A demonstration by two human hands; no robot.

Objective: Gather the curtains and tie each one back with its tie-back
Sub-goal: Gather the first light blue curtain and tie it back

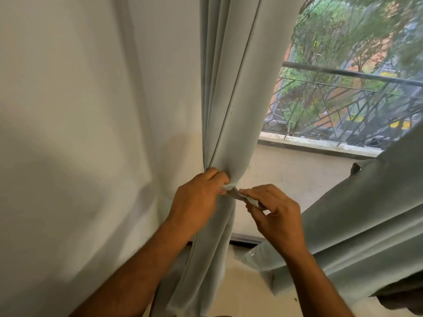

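No readable text, labels or numbers anywhere in view.

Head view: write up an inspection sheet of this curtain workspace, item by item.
Surface: pale wall on the left, light floor below.
Job's things: left curtain gathered into a bundle; tie-back stretched across its waist; second curtain hangs loose at right.
Clutter: nothing seen.
Grips: left hand pinches the tie-back against the bundle; right hand pinches its free end.
Cables: nothing seen.
Surroundings: window with metal railing, trees outside.
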